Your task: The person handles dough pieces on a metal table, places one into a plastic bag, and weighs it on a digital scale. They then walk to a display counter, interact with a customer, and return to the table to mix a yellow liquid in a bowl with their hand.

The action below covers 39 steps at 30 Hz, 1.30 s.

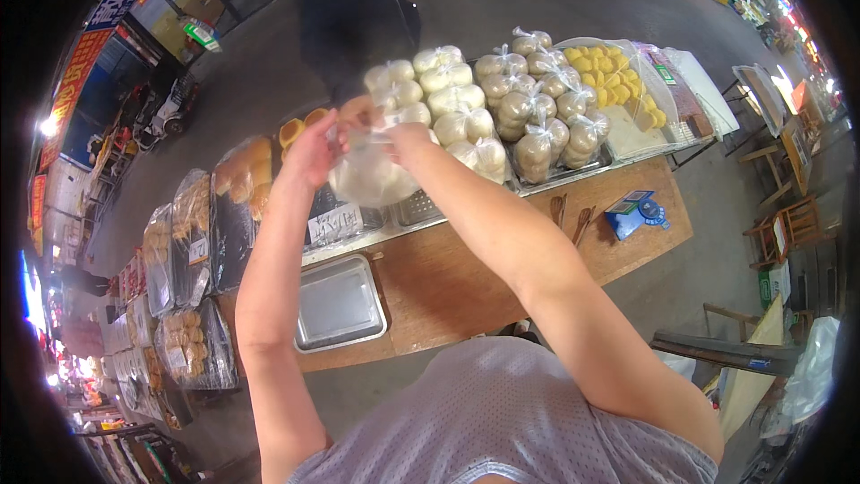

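Observation:
A clear plastic bag (373, 178) with pale round contents hangs over the near edge of the food display. My right hand (407, 143) pinches its upper right side. At the upper left of the bag, my left hand (314, 149) grips its edge with the fingers pointing up. Another person's hand (361, 112) reaches in from the far side, between my two hands and close to the bag's mouth. Whether it touches the bag is blurred. Bagged white steamed buns (458, 99) lie just beyond my right hand.
Bagged brown buns (533, 104) and yellow pastries (605, 74) stand to the right. Wrapped bread (245, 171) lies left. On the wooden table (443, 289) are a metal tray (340, 306), tongs (582, 223) and a blue stand (631, 215). A person in dark clothes (353, 13) stands opposite.

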### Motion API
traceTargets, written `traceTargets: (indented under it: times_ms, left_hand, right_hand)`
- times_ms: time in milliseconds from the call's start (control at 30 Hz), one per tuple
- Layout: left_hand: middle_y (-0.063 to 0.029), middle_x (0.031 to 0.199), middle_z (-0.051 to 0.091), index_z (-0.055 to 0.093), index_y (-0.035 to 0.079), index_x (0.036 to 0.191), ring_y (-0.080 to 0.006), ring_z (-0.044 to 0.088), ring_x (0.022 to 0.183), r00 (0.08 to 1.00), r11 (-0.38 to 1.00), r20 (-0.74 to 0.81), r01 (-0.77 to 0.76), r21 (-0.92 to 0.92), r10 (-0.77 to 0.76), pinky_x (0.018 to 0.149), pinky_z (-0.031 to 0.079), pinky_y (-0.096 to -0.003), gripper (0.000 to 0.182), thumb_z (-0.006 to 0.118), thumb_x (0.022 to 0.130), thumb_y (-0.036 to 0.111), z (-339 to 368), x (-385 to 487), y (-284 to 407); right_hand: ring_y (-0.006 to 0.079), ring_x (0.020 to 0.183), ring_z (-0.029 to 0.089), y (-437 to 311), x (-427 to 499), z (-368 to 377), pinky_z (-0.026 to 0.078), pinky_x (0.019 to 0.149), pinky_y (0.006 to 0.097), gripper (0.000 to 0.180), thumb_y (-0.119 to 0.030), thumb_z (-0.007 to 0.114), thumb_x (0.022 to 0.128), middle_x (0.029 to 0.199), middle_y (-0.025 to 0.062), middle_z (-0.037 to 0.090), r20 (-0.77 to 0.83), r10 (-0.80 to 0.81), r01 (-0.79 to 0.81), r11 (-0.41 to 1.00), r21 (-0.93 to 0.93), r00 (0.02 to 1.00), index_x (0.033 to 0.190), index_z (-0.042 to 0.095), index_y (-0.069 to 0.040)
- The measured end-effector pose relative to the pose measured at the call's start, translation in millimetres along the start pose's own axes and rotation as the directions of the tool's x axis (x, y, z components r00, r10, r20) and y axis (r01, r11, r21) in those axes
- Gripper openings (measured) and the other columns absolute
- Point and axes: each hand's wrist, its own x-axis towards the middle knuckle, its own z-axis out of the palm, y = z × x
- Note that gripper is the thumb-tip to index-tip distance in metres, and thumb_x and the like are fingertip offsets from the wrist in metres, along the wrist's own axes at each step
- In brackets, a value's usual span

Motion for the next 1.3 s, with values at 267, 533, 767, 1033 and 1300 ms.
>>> traceTargets:
  times_ms: [267, 533, 767, 1033, 1300]
  left_hand:
    - [0.0015, 0.076, 0.06, 0.062, 0.01, 0.102, -0.0126, 0.057, 0.069, 0.998, 0.998, -0.018, -0.058, 0.015, 0.059, 0.069, 0.045, -0.0256, 0.024, 0.059, 0.099, 0.034, 12.0, 13.6, 8.3]
    - [-0.004, 0.082, 0.064, 0.061, 0.004, 0.097, -0.0184, 0.061, 0.072, 0.949, 0.979, 0.246, 0.203, 0.003, -0.198, 0.068, 0.051, -0.0291, 0.035, 0.056, 0.1, 0.039, -30.7, 72.5, 33.0]
    - [0.005, 0.064, 0.055, 0.058, 0.02, 0.08, -0.0127, 0.056, 0.061, 0.907, 0.982, 0.38, 0.188, 0.022, -0.182, 0.051, 0.043, -0.0305, 0.032, 0.05, 0.101, 0.041, -21.7, 79.2, 34.9]
    - [0.0023, 0.086, 0.067, 0.062, 0.017, 0.086, -0.0135, 0.063, 0.083, 0.985, 0.972, 0.017, 0.167, 0.166, -0.172, 0.069, 0.043, -0.0309, 0.036, 0.049, 0.099, 0.048, 38.2, 87.1, 9.3]
    - [-0.0093, 0.131, 0.059, 0.053, 0.003, 0.133, -0.0219, 0.052, 0.125, 0.782, 0.767, -0.03, -0.601, 0.223, 0.622, 0.107, 0.04, -0.0371, 0.041, 0.059, 0.097, 0.021, 64.3, 68.1, -27.1]
  right_hand:
    - [0.0174, 0.087, 0.069, 118.9, -119.4, -239.7, 0.056, 0.067, 0.0259, 0.027, -0.017, 0.067, 0.093, 0.108, 0.0087, 0.069, -0.132, -0.012, 0.011, 1.0, -0.002, 0.991, 0.116, 0.064, -0.003]
    - [0.0188, 0.053, 0.059, 349.0, -397.0, -524.3, 0.044, 0.041, 0.0294, 0.009, -0.014, 0.059, 0.092, 0.072, 0.0078, 0.062, -0.726, 0.269, -0.176, 0.963, 0.203, 0.633, 0.09, 0.058, -0.005]
    - [0.0268, 0.044, 0.058, 502.6, -512.1, -530.5, 0.041, 0.033, 0.041, 0.019, -0.008, 0.063, 0.085, 0.058, 0.0137, 0.057, -0.925, 0.347, -0.157, 0.933, 0.323, 0.157, 0.069, 0.057, 0.001]
    - [0.0194, 0.051, 0.06, 525.8, -555.7, -483.2, 0.045, 0.042, 0.0352, 0.012, -0.013, 0.063, 0.09, 0.071, 0.0102, 0.065, -0.877, 0.355, -0.128, 0.935, 0.331, 0.323, 0.086, 0.064, -0.001]
    - [0.0171, 0.062, 0.065, 588.2, -623.6, -421.1, 0.052, 0.051, 0.0322, 0.012, -0.016, 0.06, 0.093, 0.079, 0.0053, 0.069, -0.886, 0.421, 0.035, 0.9, 0.435, 0.195, 0.097, 0.066, -0.007]
